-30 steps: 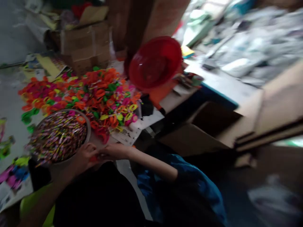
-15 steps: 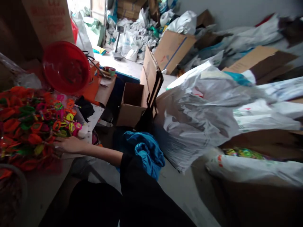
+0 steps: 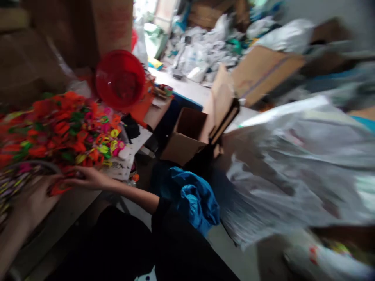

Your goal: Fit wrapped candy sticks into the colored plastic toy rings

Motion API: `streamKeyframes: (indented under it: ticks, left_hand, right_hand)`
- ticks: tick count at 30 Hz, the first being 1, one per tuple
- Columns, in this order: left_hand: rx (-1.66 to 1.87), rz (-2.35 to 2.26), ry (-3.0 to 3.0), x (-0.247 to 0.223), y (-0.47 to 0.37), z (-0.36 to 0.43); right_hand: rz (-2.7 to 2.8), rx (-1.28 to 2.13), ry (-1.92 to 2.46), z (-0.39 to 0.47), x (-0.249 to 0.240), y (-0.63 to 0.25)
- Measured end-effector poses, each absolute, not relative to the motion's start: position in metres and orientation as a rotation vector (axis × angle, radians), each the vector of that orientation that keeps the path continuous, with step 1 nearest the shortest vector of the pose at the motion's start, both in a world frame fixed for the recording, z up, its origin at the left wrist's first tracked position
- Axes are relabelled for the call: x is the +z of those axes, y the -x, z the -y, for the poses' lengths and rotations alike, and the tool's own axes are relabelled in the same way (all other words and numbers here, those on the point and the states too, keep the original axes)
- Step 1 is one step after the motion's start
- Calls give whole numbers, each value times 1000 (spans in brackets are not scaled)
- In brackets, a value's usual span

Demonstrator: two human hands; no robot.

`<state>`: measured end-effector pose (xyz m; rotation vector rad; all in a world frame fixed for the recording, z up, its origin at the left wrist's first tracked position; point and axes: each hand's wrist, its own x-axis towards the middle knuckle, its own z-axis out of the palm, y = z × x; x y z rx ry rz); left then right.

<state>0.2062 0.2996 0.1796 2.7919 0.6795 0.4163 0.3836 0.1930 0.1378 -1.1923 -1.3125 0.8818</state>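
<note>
My right hand (image 3: 89, 178) reaches in from the right, fingers closed on an orange plastic piece (image 3: 61, 187), which looks like a small toy watch, though blur hides its detail. Opposite it, my left hand (image 3: 36, 201) has its fingertips closed on the same piece. Behind both hands lies a large heap of small plastic pieces (image 3: 67, 128) in orange, green, pink and yellow. Under and beside my left hand is a round container with a grey rim (image 3: 43, 163), filled with small mixed-colour items.
A red basin (image 3: 120, 80) stands tilted behind the heap. To the right are an open cardboard box (image 3: 183, 146), a crumpled blue cloth or bag (image 3: 193, 195) and a large whitish plastic sack (image 3: 278, 168). White bags (image 3: 202, 54) pile up at the back.
The view has swung left, so things sit further right. My left hand has come into view. My right hand has drawn back from the heap and now holds an orange piece with my left.
</note>
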Motion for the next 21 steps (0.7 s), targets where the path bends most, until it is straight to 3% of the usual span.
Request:
streamKeyframes:
  ticks: [10,21]
  left_hand:
    - [829,-779,-1900,174,-145,-213]
    - [982,-934,-1945,171,-118,-199]
  right_hand:
    - [1052,1501,927,-162,159,-319]
    - [1337,1259,1143,-156,170,-290]
